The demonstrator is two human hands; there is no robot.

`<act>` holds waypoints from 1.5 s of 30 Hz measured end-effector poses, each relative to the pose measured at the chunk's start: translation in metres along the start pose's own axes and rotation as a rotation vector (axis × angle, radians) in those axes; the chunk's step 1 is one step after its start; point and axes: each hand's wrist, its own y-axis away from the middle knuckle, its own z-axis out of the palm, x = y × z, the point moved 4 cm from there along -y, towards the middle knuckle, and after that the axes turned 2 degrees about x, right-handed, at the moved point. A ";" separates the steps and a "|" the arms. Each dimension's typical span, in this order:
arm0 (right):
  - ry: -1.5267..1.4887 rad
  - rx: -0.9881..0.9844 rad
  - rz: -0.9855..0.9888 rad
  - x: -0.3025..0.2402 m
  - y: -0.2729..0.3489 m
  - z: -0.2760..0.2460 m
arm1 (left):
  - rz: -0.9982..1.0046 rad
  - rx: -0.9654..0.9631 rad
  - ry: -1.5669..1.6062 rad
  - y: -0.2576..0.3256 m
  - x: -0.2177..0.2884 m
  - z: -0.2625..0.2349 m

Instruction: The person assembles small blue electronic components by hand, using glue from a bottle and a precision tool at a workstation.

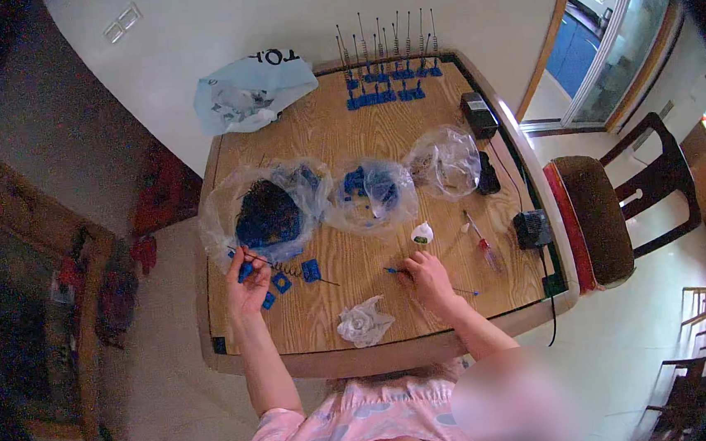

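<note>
Your left hand point(250, 288) pinches a dark rod point(262, 260) over the worktop's point(350, 291) near left, a spring point(288, 269) just past your fingertips; grip lightly to avoid bending either. Your right hand point(426, 278) bunches at a blue piece point(391, 270), its grip unclear; steady your wrist there, clear of the crumpled tissue point(365, 322).
</note>
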 end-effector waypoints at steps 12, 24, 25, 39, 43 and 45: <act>-0.009 0.021 -0.026 -0.001 0.001 -0.001 | 0.219 0.128 -0.363 0.022 -0.023 0.020; -0.461 -0.117 -0.291 -0.081 -0.005 -0.039 | 0.375 -0.045 -0.918 0.052 -0.094 0.082; -0.456 -0.119 -0.298 -0.080 -0.004 -0.039 | 0.382 -0.045 -0.912 0.053 -0.099 0.083; -1.079 0.206 -0.088 -0.096 0.029 -0.092 | 0.735 -0.332 -1.697 0.076 -0.132 0.092; -1.104 0.155 -0.046 -0.095 0.028 -0.090 | 0.762 -0.379 -1.721 0.077 -0.133 0.093; -0.852 0.202 -0.225 -0.101 0.026 -0.096 | 0.783 -0.385 -1.735 0.078 -0.133 0.095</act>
